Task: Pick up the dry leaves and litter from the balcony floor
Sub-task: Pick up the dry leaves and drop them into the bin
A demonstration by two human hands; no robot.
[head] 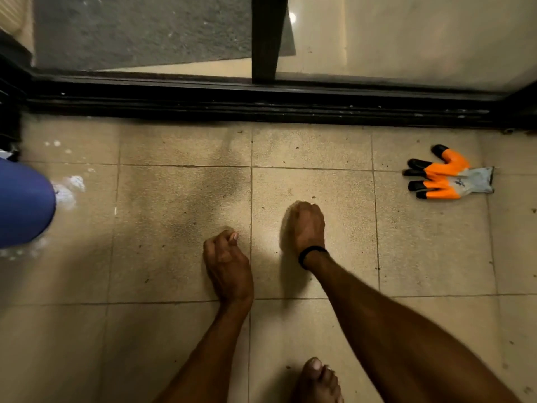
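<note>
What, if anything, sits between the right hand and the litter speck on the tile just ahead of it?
Nothing visible. The speck lies just beyond the right hand, with only bare tile between them. The orange glove lies well off to the right, out of that path.

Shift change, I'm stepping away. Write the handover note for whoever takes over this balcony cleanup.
Left hand: fingers curled, low over the tiles; whether its grip holds anything is hidden.
Right hand: curled at the floor, contents hidden too.
Litter: small dark specks scattered on the tiled floor; no large leaves in view.
Orange work glove lies unworn to the right, by the door track.
Left to do: gather the specks.
</note>
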